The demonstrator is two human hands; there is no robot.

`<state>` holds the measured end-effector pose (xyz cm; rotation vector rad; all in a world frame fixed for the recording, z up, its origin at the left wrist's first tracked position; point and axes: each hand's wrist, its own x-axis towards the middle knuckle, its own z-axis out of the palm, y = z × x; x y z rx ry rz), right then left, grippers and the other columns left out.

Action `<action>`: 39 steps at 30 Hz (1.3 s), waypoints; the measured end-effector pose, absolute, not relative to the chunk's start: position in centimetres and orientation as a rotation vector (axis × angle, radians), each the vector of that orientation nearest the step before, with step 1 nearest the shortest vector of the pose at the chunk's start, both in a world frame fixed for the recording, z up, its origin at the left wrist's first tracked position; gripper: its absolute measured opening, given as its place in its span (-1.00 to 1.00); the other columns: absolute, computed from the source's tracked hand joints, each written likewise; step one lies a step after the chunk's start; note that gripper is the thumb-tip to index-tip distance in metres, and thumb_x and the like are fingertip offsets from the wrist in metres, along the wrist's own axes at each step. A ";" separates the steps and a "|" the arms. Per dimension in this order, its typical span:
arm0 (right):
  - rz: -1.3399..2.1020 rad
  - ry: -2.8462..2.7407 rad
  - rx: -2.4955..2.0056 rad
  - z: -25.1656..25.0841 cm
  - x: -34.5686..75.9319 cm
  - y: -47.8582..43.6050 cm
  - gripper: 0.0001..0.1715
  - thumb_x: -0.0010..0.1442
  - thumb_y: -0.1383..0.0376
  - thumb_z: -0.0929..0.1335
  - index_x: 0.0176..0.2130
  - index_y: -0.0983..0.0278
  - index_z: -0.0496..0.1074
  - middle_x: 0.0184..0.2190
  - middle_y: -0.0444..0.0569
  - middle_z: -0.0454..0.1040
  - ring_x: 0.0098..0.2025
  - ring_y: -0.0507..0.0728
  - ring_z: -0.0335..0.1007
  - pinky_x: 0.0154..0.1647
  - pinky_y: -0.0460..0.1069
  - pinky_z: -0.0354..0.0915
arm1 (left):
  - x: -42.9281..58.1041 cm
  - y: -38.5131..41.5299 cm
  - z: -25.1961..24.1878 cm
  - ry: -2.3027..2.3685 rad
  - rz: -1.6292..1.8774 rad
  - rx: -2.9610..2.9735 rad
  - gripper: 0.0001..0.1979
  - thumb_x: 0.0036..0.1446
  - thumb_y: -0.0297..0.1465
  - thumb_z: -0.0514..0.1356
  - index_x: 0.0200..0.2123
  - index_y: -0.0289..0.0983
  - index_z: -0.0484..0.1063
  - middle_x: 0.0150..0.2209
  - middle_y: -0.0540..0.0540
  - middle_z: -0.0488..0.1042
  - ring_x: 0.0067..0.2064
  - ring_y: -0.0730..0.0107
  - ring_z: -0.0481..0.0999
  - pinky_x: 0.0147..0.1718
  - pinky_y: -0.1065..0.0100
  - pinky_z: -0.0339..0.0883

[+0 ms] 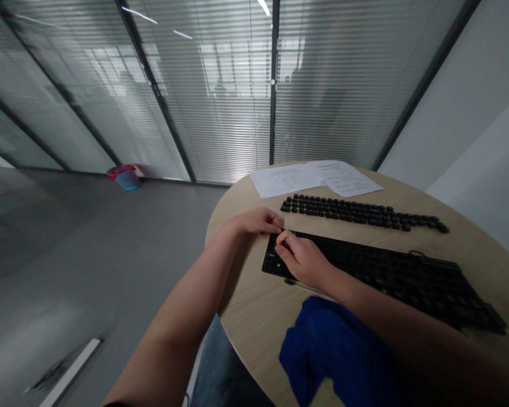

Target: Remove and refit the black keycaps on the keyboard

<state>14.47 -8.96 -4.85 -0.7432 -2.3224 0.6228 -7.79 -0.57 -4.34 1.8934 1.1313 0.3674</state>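
1. Keyboard (390,277), black and with a cable at its back, lies on the round wooden table (254,316). Its long axis runs from the middle of the frame toward the lower right.
2. Both hands meet at its left end, near the far corner. The right hand (303,261) rests over the left-most keys, with its fingers bent and the tips pinched together. The left hand (257,221) comes in from the left, also with curled fingers, and its tips touch those of the right hand at the keyboard's edge.
3. Whether some small thing is between the fingertips I cannot tell, because the fingers cover the spot.
4. Almost the whole keyboard extends to the right of the hands. The right hand is over it, and the left hand is just off its edge, above the table.
5. Higher in the frame, a long row of what look like loose keycaps (360,212) lies nearly parallel to the keyboard and apart from it.
6. A blue cloth (335,345) lies in the lower middle, beside the right forearm.
7. Papers (314,178) lie at the far table edge. A basket (125,177) stands on the floor in the upper left.
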 end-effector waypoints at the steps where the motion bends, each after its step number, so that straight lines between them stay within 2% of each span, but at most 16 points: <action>1: 0.622 -2.334 -0.751 -4.8 14.4 -8.9 -0.86 0.44 0.24 0.21 -0.17 0.20 0.30 -0.49 -0.14 0.42 -0.46 0.14 0.40 -0.35 -0.02 0.11 | -7.8 -0.6 -4.3 1.129 0.365 1.893 -0.77 0.04 -0.25 0.35 -0.31 -0.31 0.55 -0.51 0.06 0.43 -0.49 0.52 0.32 -0.48 0.44 0.15; 13: 0.521 -2.316 -0.619 -5.2 14.9 -9.0 -0.86 0.43 0.26 0.22 -0.20 0.21 0.32 -0.45 -0.11 0.44 -0.48 0.11 0.37 -0.35 -0.02 0.18 | -7.7 -0.7 -4.1 1.135 0.378 1.893 -0.74 0.05 -0.22 0.35 -0.32 -0.31 0.55 -0.53 0.06 0.40 -0.49 0.50 0.32 -0.49 0.44 0.13; 19: 0.520 -2.270 -0.638 -5.4 14.9 -9.0 -0.86 0.43 0.24 0.23 -0.20 0.19 0.31 -0.49 -0.15 0.39 -0.53 0.09 0.31 -0.38 -0.03 0.19 | -7.7 -0.5 -4.4 1.135 0.392 1.901 -0.77 0.05 -0.24 0.35 -0.34 -0.30 0.54 -0.50 0.05 0.42 -0.45 0.48 0.36 -0.45 0.43 0.19; 27: 0.552 -2.268 -0.640 -5.3 14.8 -9.0 -0.89 0.41 0.27 0.23 -0.19 0.21 0.31 -0.49 -0.14 0.41 -0.53 0.11 0.34 -0.36 -0.02 0.20 | -7.5 -0.7 -4.2 1.129 0.385 1.933 -0.79 0.09 -0.26 0.34 -0.35 -0.31 0.54 -0.56 0.08 0.38 -0.52 0.52 0.30 -0.49 0.44 0.15; 30: 0.568 -2.287 -0.663 -5.2 14.8 -9.0 -0.89 0.41 0.28 0.23 -0.19 0.21 0.31 -0.50 -0.15 0.40 -0.55 0.11 0.33 -0.38 -0.02 0.18 | -7.4 -1.0 -3.8 1.155 0.416 1.965 -0.80 0.08 -0.27 0.35 -0.33 -0.30 0.55 -0.51 0.07 0.44 -0.47 0.50 0.36 -0.43 0.43 0.21; 34: 0.569 -2.321 -0.669 -5.0 14.7 -9.1 -0.88 0.42 0.28 0.22 -0.19 0.20 0.31 -0.51 -0.16 0.40 -0.55 0.09 0.32 -0.39 -0.03 0.16 | -7.7 -3.4 -2.8 1.232 0.543 2.008 -0.73 0.13 -0.27 0.33 -0.13 -0.28 0.55 -0.39 0.02 0.51 -0.37 0.44 0.41 -0.35 0.40 0.24; 39: 0.532 -2.391 -0.603 -4.9 14.9 -9.2 -0.86 0.42 0.27 0.22 -0.20 0.21 0.34 -0.41 -0.08 0.50 -0.44 0.11 0.43 -0.33 -0.02 0.22 | -7.8 -9.1 -2.8 1.227 0.549 1.991 -0.82 0.18 -0.29 0.28 -0.21 -0.27 0.58 -0.35 -0.01 0.56 -0.34 0.41 0.48 -0.35 0.40 0.26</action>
